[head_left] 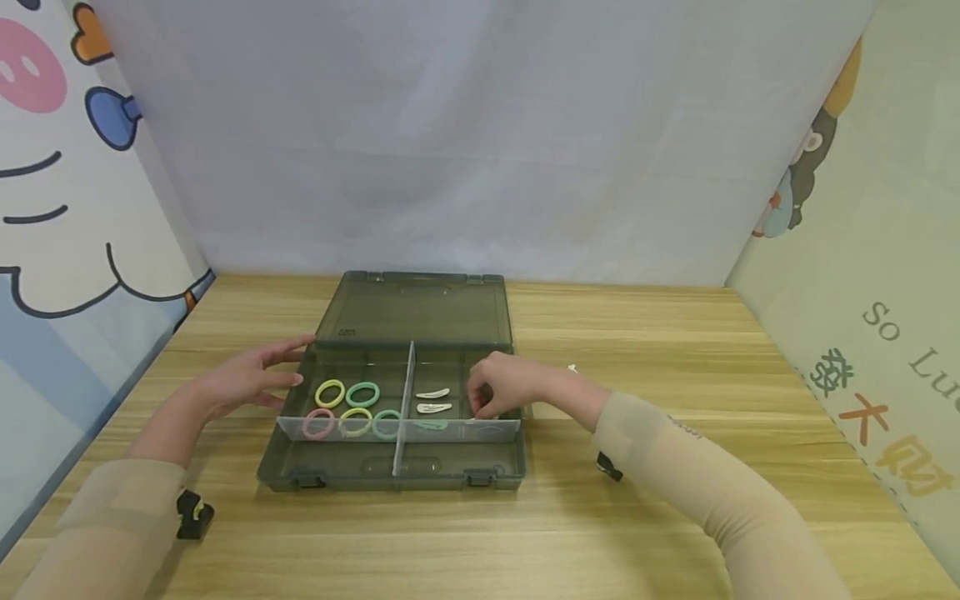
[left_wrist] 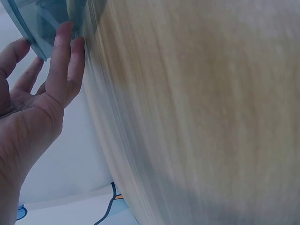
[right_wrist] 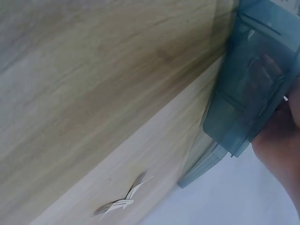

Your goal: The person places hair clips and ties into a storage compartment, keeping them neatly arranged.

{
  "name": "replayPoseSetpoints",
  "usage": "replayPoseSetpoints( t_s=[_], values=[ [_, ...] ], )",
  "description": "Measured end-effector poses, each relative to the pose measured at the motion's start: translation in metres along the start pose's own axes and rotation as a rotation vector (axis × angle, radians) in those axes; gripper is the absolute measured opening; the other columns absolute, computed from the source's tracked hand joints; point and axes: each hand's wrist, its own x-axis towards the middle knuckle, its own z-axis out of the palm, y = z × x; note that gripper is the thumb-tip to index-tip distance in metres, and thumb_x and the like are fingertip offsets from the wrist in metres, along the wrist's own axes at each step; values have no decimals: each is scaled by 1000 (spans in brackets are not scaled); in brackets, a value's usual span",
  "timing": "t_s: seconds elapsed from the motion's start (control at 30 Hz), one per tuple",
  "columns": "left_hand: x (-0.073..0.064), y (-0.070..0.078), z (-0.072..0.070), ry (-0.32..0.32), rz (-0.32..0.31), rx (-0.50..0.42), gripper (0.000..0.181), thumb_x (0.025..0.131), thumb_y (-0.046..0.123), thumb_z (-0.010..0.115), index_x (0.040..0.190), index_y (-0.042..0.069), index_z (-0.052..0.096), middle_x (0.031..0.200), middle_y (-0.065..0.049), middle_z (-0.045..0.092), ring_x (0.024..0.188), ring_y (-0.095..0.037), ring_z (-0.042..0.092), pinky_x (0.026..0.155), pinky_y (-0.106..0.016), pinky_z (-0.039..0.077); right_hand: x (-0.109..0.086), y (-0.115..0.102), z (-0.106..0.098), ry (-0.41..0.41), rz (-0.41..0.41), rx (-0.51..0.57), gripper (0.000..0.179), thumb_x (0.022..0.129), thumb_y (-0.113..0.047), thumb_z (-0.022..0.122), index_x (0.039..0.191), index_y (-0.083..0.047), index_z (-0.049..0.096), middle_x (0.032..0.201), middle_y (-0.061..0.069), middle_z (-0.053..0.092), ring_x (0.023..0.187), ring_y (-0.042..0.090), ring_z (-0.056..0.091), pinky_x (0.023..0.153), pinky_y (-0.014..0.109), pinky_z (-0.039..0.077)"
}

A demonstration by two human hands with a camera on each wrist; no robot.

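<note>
A grey translucent divided box (head_left: 461,483) lies with its lid (head_left: 420,308) folded back. My left hand (head_left: 251,379) rests its extended fingers against the box's left wall; in the left wrist view these fingers (left_wrist: 58,56) spread around a box corner. My right hand (head_left: 506,383) reaches into the rear right compartment, thumb and fingers pinching a small white hair clip, mostly hidden. Left of those fingers lie two white hair clips, the upper one (head_left: 432,393) and the lower one (head_left: 434,408). A green hair clip (head_left: 431,425) shows near the divider.
Several yellow, green and pink hair ties, such as a green one (head_left: 363,394), lie in the rear left compartment. Clear dividers (head_left: 410,375) stand up inside the box. Right of it, white hair clips (right_wrist: 124,202) lie on the wooden table (head_left: 637,517).
</note>
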Motion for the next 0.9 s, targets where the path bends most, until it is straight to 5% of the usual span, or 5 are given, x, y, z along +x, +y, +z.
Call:
replayPoseSetpoints(
  t_s=[0.2, 0.5, 0.9],
  values=[
    [0, 0, -1, -2, -2, 8, 72, 97, 15, 52, 153, 16, 6, 153, -28, 9, 123, -44, 45, 87, -50, 52, -6, 3, -6, 42, -54, 58, 7, 82, -19, 74, 79, -18, 68, 84, -6, 63, 69, 5, 55, 63, 15, 46],
    [0, -1, -1, -1, -2, 5, 73, 97, 16, 52, 153, 16, 7, 153, -28, 9, 122, -43, 46, 88, -50, 52, -22, 2, -22, 103, -85, 164, 15, 81, -20, 75, 91, -10, 69, 91, -6, 64, 89, 14, 59, 82, 32, 53],
    [1, 0, -1, 0, -1, 0, 73, 97, 15, 52, 153, 16, 6, 153, -29, 9, 122, -43, 46, 87, -49, 52, -45, 10, -31, 188, -88, 196, 18, 81, -17, 76, 95, -8, 70, 94, 1, 68, 84, 25, 58, 74, 42, 50]
  ],
)
